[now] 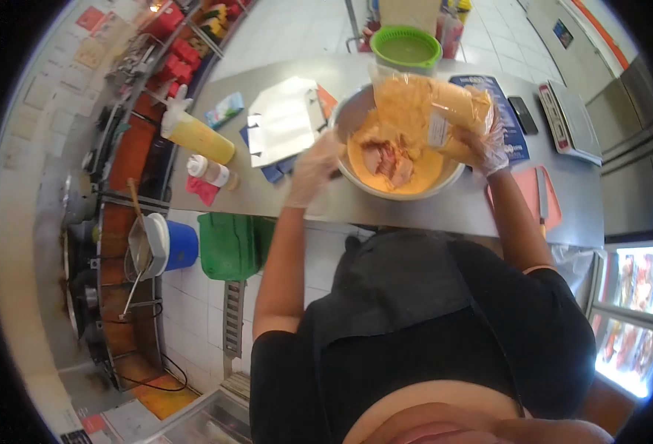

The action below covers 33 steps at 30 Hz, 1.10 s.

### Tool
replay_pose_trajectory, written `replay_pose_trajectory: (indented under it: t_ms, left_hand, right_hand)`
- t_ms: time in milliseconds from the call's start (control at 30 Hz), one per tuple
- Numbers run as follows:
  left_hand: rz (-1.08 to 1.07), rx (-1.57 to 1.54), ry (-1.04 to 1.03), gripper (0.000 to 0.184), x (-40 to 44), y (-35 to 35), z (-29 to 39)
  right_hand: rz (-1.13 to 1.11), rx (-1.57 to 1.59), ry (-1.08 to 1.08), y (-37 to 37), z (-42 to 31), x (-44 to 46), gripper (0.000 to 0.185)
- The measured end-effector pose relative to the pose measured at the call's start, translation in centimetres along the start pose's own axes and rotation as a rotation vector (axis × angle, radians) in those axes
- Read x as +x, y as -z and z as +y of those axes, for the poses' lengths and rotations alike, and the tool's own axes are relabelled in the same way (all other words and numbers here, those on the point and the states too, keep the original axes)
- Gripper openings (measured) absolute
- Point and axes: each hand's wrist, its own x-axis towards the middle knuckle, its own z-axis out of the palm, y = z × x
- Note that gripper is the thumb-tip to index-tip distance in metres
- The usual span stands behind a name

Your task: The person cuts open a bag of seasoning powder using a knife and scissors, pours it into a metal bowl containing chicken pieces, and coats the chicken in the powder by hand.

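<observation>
In the head view, the left hand [319, 166], in a clear glove, is at the left side of a wide bowl [354, 116], its fingers apparently curled on the rim, probably to keep the bowl from sliding. The right hand [487, 150], gloved likewise, grips a plastic bag [408, 101] of orange, powdery-looking stuff from its right end, holding it over the bowl's far right part. That placing likely keeps anything that falls from the bag inside the rim. The bowl stands on the metal bench [474, 207], close to the person's front, within easy reach of both hands, and holds raw-looking meat [394, 164] amid more orange powder [431, 172]. A knife [542, 191] lies on a pink board [554, 211] to the right, apart from the bowl.

The bag hides the bowl's far right rim, and its mouth is hard to make out, so I cannot tell whether anything is pouring. The left fingertips and the right thumb are unclear, and the meat is partly buried, its pieces hard to count
</observation>
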Motion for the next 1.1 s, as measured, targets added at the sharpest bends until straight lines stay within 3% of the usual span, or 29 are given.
replay_pose_trajectory:
  t_ms: [67,133,167,200,233,267,333,400,500,567,600,667,767,800,833,900,1067,1100]
  left_hand:
    - [-0.077,-0.004,0.044,0.053,1.9,-1.3,-2.7]
    - [-0.122,-0.037,0.254,0.050,3.7,-4.0,-0.3]
    - [-0.142,-0.049,0.359,0.049,4.6,-5.4,0.9]
    - [-0.312,-0.315,0.401,0.047,6.1,-4.9,-1.0]
    - [-0.187,-0.148,0.308,0.046,5.3,-7.3,0.5]
    - [-0.151,-0.310,0.335,0.042,5.0,-9.1,2.1]
    - [-0.134,0.061,0.032,0.039,5.6,-8.8,0.4]
    - [-0.087,-0.245,0.214,0.037,6.2,-9.5,-0.1]
    - [-0.108,-0.273,0.194,0.033,7.2,-9.0,-2.0]
    - [-0.151,-0.128,0.091,0.031,9.9,-4.2,-8.5]
    - [-0.119,0.651,0.116,0.030,9.0,-6.4,-2.6]
    - [-0.097,0.909,-0.277,0.032,10.0,-4.8,-4.2]
    - [-0.131,1.690,-0.420,0.022,10.2,-4.5,-3.8]
    - [-0.068,1.628,-0.578,0.017,10.7,-4.1,-4.5]
    - [0.048,1.405,-0.522,0.016,11.2,-3.7,-5.7]
    - [0.056,1.322,-0.411,0.017,9.9,-5.1,-4.5]
    - [0.076,0.959,-0.288,0.016,9.6,-6.1,-3.6]
    - [0.098,1.059,-0.244,0.016,9.5,-6.5,-3.1]
  right_hand:
    - [-0.007,-0.040,-0.035,-0.4,-0.3,0.2,0.084]
    - [-0.027,-0.376,-0.009,0.8,-0.2,1.2,0.085]
    - [-0.061,-0.440,0.139,1.1,0.1,1.9,0.086]
    - [-0.106,-0.361,0.177,1.1,0.4,2.2,0.086]
    - [-0.157,-0.199,0.170,0.6,-0.8,2.0,0.085]
    - [-0.149,-0.146,0.088,0.2,-1.9,1.6,0.084]
    - [-0.138,-0.207,0.092,0.6,-0.9,2.0,0.084]
    - [-0.111,-0.223,0.091,0.8,-1.3,1.9,0.085]
    - [-0.139,-0.126,0.092,2.1,0.2,2.2,0.086]
    - [-0.170,-0.104,0.059,2.9,-0.3,2.6,0.086]
    - [-0.199,-0.090,0.023,3.0,-0.7,2.5,0.086]
    - [-0.274,-0.036,0.018,3.1,-2.2,2.3,0.085]
    - [-0.309,-0.214,0.048,4.0,0.0,2.4,0.082]
    - [-0.286,-0.301,0.067,4.0,-0.1,2.0,0.080]
    - [-0.307,-0.360,0.048,3.7,-1.6,1.5,0.078]
    - [-0.338,-0.481,0.047,2.5,-4.9,1.3,0.075]
    - [-0.275,-0.522,0.149,1.9,-4.5,1.1,0.069]
    - [-0.259,-0.548,0.141,1.8,-4.3,1.3,0.068]
